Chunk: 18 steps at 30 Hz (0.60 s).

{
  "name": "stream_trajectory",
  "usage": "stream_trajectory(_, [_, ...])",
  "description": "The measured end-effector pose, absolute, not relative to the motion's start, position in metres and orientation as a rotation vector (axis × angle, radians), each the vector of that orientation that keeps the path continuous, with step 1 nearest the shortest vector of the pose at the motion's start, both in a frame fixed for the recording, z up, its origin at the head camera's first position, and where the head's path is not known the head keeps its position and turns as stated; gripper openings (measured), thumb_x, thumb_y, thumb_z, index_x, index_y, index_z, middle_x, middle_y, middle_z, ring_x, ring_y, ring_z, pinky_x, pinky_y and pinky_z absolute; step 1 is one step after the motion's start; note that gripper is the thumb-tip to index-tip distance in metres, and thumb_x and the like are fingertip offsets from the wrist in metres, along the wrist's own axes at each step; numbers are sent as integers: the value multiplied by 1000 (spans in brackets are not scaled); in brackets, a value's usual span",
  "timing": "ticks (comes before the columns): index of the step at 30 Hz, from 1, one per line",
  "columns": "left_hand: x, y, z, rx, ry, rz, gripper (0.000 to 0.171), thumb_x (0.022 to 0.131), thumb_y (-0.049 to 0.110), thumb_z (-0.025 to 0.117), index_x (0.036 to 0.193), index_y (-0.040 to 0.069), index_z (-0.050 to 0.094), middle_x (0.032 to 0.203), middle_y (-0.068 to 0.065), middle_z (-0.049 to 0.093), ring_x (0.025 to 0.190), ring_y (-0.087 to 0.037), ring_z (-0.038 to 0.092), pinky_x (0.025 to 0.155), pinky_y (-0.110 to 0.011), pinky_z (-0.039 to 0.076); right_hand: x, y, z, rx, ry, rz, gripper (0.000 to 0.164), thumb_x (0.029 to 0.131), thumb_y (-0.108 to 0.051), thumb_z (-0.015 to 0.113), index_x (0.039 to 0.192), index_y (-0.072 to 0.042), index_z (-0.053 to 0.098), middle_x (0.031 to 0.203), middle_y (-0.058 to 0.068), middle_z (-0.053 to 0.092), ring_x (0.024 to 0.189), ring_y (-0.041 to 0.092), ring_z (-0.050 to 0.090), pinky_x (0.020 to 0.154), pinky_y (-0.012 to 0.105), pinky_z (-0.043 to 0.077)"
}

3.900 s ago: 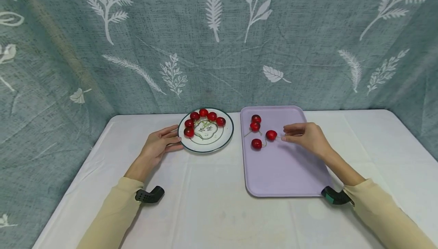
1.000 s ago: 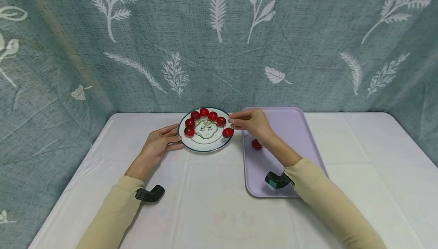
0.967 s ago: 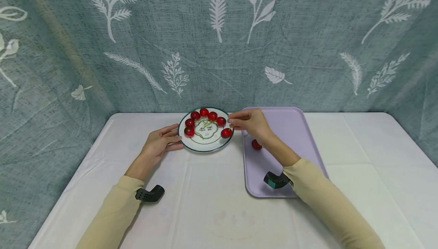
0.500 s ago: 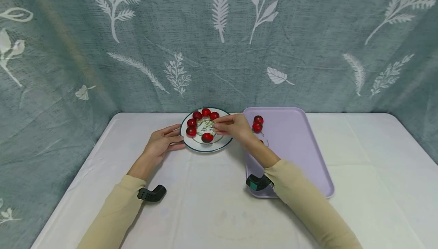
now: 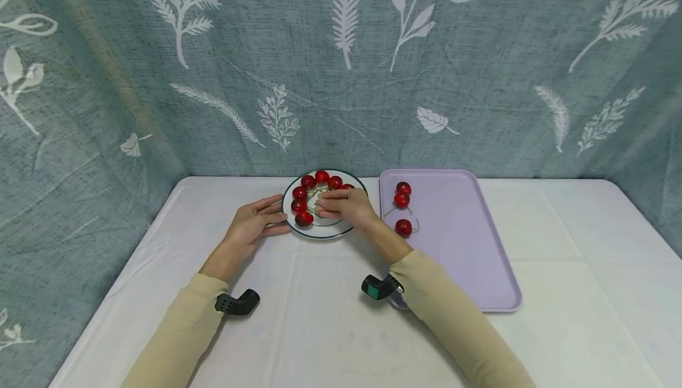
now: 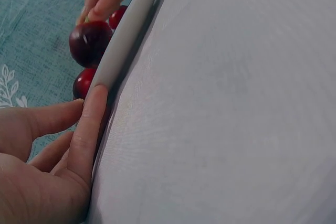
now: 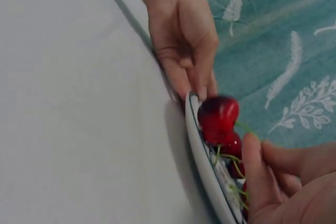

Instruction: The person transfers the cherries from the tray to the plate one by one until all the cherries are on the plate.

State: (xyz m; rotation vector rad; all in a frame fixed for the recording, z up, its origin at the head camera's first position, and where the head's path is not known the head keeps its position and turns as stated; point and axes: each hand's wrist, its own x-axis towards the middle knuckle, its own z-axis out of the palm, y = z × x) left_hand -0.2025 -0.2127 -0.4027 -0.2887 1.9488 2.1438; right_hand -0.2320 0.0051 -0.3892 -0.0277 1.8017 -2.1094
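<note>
We see the thumb and fingertips of the right hand (image 5: pixel 345 204) pinching the stem (image 7: pixel 243 126) of a red cherry (image 5: pixel 304 218). It is over the front-left part of the plate (image 5: pixel 341 227); we cannot tell whether it touches the surface. Our left hand (image 5: pixel 250 224) has its fingers extended, their tips touching the plate's left rim. Around the back and left of the plate we count six more cherries (image 5: pixel 322 177) in an arc. To the right, near the plate, we see the tray (image 5: pixel 453 246) with three cherries (image 5: pixel 403 228) along its left side, two together at the back and one nearer. Beneath everything we see a white cloth (image 5: pixel 314 305); behind, a leaf-patterned curtain (image 5: pixel 309 50).
</note>
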Motion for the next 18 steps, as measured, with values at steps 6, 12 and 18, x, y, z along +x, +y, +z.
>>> stream_trajectory(6, [-203,-213,-404,-294,1944,2153,63,94,-10,54,152,1,32,152,-25,34,87,-11,69,80,-29,62,-233,-4,-392,-22,2018,-2040,21,90,6,66,109,13,68,93,20,72,62,8,66,66,20,62])
stream_trajectory(12, [-203,-211,-407,-258,1936,2173,62,94,-11,54,151,-1,32,151,-28,34,85,-10,69,80,-28,62,-232,-9,-399,-118,2493,-1793,8,88,1,70,92,7,75,86,17,73,66,15,70,62,19,62])
stream_trajectory(18, [-202,-213,-405,-261,1931,2182,62,94,-11,53,151,-1,33,150,-28,36,84,-10,69,79,-28,62,-232,-14,-395,-134,2540,-1760,9,88,-1,71,89,6,76,78,15,73,62,13,69,58,18,60])
